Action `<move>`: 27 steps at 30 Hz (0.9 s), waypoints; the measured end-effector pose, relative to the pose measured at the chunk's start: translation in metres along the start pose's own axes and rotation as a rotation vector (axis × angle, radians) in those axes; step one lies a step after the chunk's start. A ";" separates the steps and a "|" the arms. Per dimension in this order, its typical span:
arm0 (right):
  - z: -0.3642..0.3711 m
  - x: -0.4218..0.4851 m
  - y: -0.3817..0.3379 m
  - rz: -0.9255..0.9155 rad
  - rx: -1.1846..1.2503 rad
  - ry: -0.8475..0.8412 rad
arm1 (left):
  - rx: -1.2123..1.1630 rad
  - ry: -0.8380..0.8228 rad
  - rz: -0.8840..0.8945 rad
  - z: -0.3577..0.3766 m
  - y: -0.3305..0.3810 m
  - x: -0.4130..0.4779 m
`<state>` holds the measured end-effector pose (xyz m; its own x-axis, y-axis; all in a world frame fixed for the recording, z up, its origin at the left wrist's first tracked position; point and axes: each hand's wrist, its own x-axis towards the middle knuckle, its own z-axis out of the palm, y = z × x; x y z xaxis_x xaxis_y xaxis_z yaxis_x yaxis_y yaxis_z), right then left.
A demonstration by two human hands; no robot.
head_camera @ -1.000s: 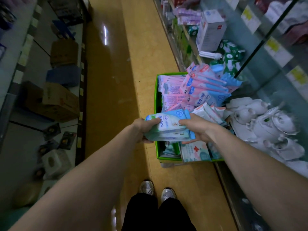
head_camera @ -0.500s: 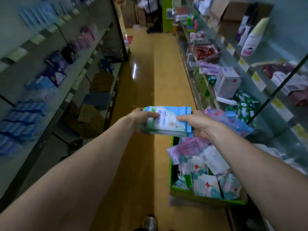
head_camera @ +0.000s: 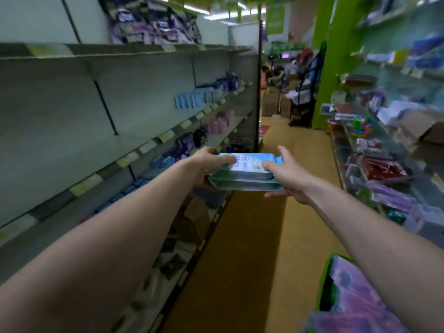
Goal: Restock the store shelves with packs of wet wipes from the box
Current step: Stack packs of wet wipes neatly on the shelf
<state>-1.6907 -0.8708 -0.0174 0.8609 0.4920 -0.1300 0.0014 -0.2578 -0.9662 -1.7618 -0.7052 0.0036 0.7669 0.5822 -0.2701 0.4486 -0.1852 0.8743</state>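
Note:
A stack of blue and white wet wipe packs (head_camera: pixel 245 173) is held out in front of me over the aisle floor. My left hand (head_camera: pixel 207 164) grips its left end, thumb on top. My right hand (head_camera: pixel 289 176) grips its right end, thumb on top and fingers beneath. The green box (head_camera: pixel 324 287) with pink and purple packs shows at the bottom right, partly cut off by my right arm. The store shelves (head_camera: pixel 134 155) on the left run beside the stack, with long bare stretches and rows of blue, pink and purple packs farther along.
A glass-fronted shelf unit (head_camera: pixel 384 164) with mixed goods lines the right side. The yellow aisle floor (head_camera: pixel 271 236) runs ahead to cardboard boxes (head_camera: pixel 271 104) and a green pillar (head_camera: pixel 329 68). Brown boxes (head_camera: pixel 192 219) sit on the lower left shelves.
The view has swung up and left from the box toward the left shelves. Both hands have lifted the stack of packs out of the box and carried it up and forward.

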 end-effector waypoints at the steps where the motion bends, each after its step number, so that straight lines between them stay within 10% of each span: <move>1: 0.012 0.005 -0.013 -0.045 -0.011 -0.015 | 0.002 0.023 0.023 -0.018 0.004 0.000; 27: 0.301 -0.026 -0.294 -0.516 0.027 -0.409 | -0.042 0.508 0.104 -0.407 0.037 -0.102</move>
<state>-1.8664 -0.5568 0.2033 0.4902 0.8245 0.2825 0.3453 0.1139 -0.9316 -2.0096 -0.4493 0.2276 0.4821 0.8752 0.0400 0.3547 -0.2367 0.9045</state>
